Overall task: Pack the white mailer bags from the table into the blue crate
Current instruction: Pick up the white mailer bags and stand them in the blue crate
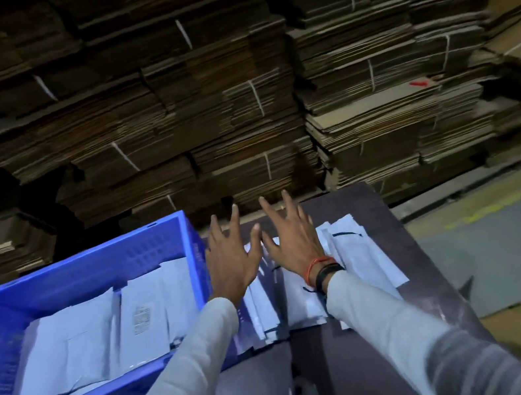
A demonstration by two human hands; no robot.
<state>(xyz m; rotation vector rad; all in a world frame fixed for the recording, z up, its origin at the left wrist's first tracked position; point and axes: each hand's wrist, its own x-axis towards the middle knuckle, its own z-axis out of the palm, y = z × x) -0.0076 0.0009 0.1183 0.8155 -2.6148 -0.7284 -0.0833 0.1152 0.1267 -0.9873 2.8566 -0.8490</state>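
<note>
Mailers [348,251] lie along the table's [422,273] far edge; both hands, left [228,262] and right [291,244], hover spread above, holding nothing. Crate [91,272] at left holds more.

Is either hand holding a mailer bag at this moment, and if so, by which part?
Nothing is held. The left hand and right hand are both open with fingers spread, above the white mailer bags on the table, beside the blue crate.
</note>
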